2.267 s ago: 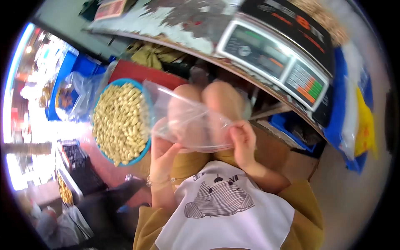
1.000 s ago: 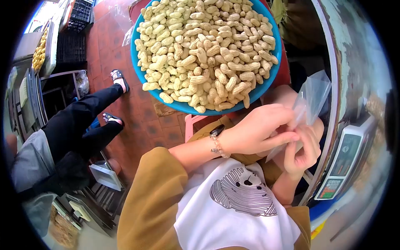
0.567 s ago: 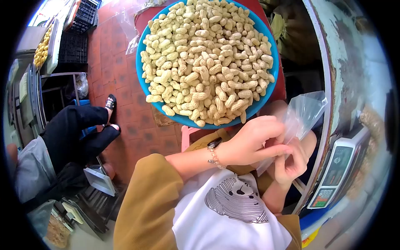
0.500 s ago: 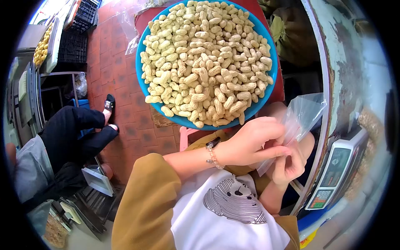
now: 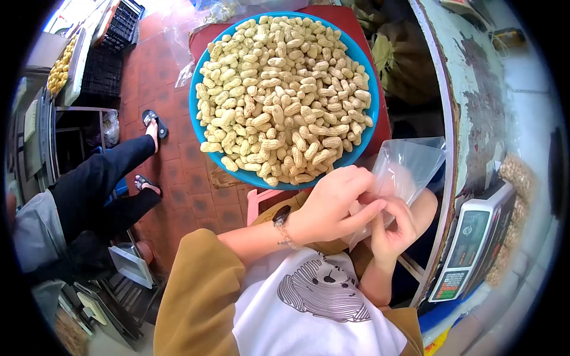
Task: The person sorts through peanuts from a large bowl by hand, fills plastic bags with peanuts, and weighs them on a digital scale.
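In the head view, a clear plastic bag stands up between my hands above my lap. My left hand, with a watch and a beaded bracelet at the wrist, pinches the bag's edge. Close beside it, my right hand has thumb and finger pressed together on the same bag. Their fingertips nearly meet, and the plastic between them is partly hidden. Just beyond my hands is a wide blue basin heaped with unshelled peanuts.
The basin rests on a red surface. A digital scale stands to the right, near a bag of peanuts. At left, another person's legs extend over the red tiled floor. Black crates are stacked farther back.
The view has shifted, so basin, scale and hands appear a little farther left. Both hands still grip the bag, which looks more spread at its top. The other person's feet have moved apart.
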### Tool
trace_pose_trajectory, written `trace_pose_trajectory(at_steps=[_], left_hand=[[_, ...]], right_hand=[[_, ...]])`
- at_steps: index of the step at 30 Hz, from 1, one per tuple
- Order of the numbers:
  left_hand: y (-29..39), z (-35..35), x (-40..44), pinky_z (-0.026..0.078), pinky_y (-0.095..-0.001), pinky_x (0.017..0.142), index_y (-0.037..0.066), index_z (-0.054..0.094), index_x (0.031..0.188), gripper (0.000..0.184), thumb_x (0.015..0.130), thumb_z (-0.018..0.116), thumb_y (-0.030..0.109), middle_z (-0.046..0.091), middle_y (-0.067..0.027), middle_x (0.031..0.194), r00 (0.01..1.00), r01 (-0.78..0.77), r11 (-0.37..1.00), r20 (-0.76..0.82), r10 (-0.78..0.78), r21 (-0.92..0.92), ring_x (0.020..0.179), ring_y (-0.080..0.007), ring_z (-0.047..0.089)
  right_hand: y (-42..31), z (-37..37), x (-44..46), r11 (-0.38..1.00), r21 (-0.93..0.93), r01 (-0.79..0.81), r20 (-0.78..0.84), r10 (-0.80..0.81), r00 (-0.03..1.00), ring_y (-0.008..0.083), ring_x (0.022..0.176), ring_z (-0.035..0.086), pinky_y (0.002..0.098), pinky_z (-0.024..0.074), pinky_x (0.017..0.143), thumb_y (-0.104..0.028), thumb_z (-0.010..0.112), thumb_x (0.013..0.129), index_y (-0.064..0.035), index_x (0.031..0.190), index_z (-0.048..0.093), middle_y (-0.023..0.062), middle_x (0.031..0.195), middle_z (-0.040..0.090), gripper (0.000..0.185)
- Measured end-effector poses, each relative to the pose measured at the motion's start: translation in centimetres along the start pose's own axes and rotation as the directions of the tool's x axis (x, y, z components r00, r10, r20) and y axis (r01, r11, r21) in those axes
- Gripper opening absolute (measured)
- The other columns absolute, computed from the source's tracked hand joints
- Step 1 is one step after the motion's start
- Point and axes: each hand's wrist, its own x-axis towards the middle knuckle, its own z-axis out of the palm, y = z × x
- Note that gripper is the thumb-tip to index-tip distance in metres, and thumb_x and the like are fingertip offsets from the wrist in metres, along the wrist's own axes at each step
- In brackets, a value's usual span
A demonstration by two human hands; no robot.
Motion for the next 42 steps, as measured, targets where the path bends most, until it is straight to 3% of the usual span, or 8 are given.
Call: trace_pose_trajectory(at_steps=[7, 12, 17, 24, 26, 33, 37, 42], left_hand=[[-0.1, 0.8, -1.5, 0.042, -0.0266, 0.07, 0.001, 0.048, 0.095, 0.019, 0.095, 0.061, 0.015, 0.051, -0.0041, 0.088, 0.94, 0.34, 0.877, 0.144, -0.309, -0.339, 0.08, -0.0103, 0.047], [-0.1, 1.5, -2.0, 0.045, -0.0284, 0.074, -0.001, 0.05, 0.1, 0.018, 0.098, 0.056, 0.016, 0.056, -0.0076, 0.089, 0.878, 0.475, 0.834, 0.209, -0.43, -0.28, 0.082, -0.0132, 0.051], [0.4, 0.3, -2.7, 0.046, -0.0323, 0.071, -0.001, 0.057, 0.095, 0.014, 0.096, 0.055, 0.013, 0.058, -0.0095, 0.082, 0.928, 0.287, 0.949, 0.208, -0.31, 0.133, 0.076, -0.0178, 0.053], [0.8, 1.1, -2.7, 0.049, -0.0305, 0.077, -0.003, 0.062, 0.1, 0.017, 0.093, 0.056, 0.011, 0.063, -0.0089, 0.087, 0.898, 0.389, 0.908, 0.284, -0.336, -0.155, 0.082, -0.0185, 0.06], [0.5, 2.4, -3.2, 0.048, -0.0274, 0.085, -0.003, 0.064, 0.112, 0.025, 0.096, 0.053, 0.013, 0.065, -0.0033, 0.103, 0.839, 0.534, 0.738, 0.371, -0.399, -0.413, 0.097, -0.0093, 0.056], [-0.5, 4.2, -3.4, 0.045, -0.0231, 0.083, -0.002, 0.065, 0.106, 0.023, 0.094, 0.052, 0.012, 0.063, -0.0021, 0.1, 0.709, 0.644, 0.62, 0.654, -0.263, -0.449, 0.094, -0.0076, 0.054], [-2.0, 5.3, -3.2, 0.043, -0.0224, 0.083, -0.001, 0.064, 0.097, 0.017, 0.091, 0.052, 0.009, 0.062, -0.001, 0.097, 0.731, 0.638, 0.492, 0.667, -0.144, -0.592, 0.091, -0.008, 0.053], [-2.1, 3.3, -2.5, 0.042, -0.0271, 0.096, -0.004, 0.063, 0.116, 0.035, 0.087, 0.049, 0.01, 0.067, -0.0045, 0.11, 0.774, 0.618, 0.627, 0.509, -0.377, -0.475, 0.104, -0.0123, 0.057]], right_hand=[[1.7, 0.6, -2.5, 0.811, 0.403, -0.423, 0.082, 0.429, 0.9, 0.0095, 0.074, 0.055, 0.0208, 0.0434, 0.065, 0.0, 0.07, 0.087, 0.0008, 0.091, 0.064, 0.0034, 0.09, 0.061, 0.008], [2.8, 1.2, -3.2, 0.904, 0.289, -0.314, 0.034, 0.318, 0.948, 0.0095, 0.076, 0.056, 0.0211, 0.0444, 0.066, -0.003, 0.065, 0.091, -0.0008, 0.097, 0.061, 0.0041, 0.094, 0.059, 0.007], [2.4, 1.3, -3.3, 0.955, 0.219, -0.198, 0.037, 0.195, 0.98, 0.0186, 0.083, 0.063, 0.0272, 0.0513, 0.072, -0.004, 0.064, 0.088, 0.0002, 0.099, 0.063, 0.01, 0.097, 0.063, 0.012], [1.6, -0.7, -4.6, 0.999, 0.018, -0.047, 0.055, 0.046, 0.997, 0.031, 0.1, 0.062, 0.039, 0.0495, 0.088, -0.01, 0.067, 0.085, -0.0004, 0.115, 0.061, 0.0161, 0.11, 0.062, 0.032], [1.4, -2.1, -5.4, 0.994, -0.11, -0.025, 0.026, 0.029, 0.999, 0.0341, 0.107, 0.059, 0.0425, 0.0459, 0.094, -0.015, 0.065, 0.088, -0.0003, 0.119, 0.059, 0.0177, 0.115, 0.061, 0.035], [2.0, -6.8, -6.5, 0.787, -0.615, -0.049, 0.028, 0.084, 0.996, 0.0386, 0.126, 0.047, 0.0474, 0.0334, 0.108, -0.019, 0.054, 0.094, -0.002, 0.133, 0.055, 0.0177, 0.137, 0.052, 0.043], [0.2, -7.3, -5.3, 0.74, -0.672, 0.044, -0.074, -0.125, 0.989, 0.036, 0.116, 0.05, 0.0473, 0.0346, 0.101, -0.019, 0.052, 0.095, 0.0001, 0.131, 0.055, 0.0166, 0.134, 0.055, 0.041], [1.2, -6.1, -5.9, 0.887, -0.452, -0.097, -0.129, 0.043, 0.991, 0.0392, 0.123, 0.049, 0.0453, 0.0359, 0.104, -0.015, 0.05, 0.097, 0.002, 0.139, 0.046, 0.0199, 0.136, 0.054, 0.045]])
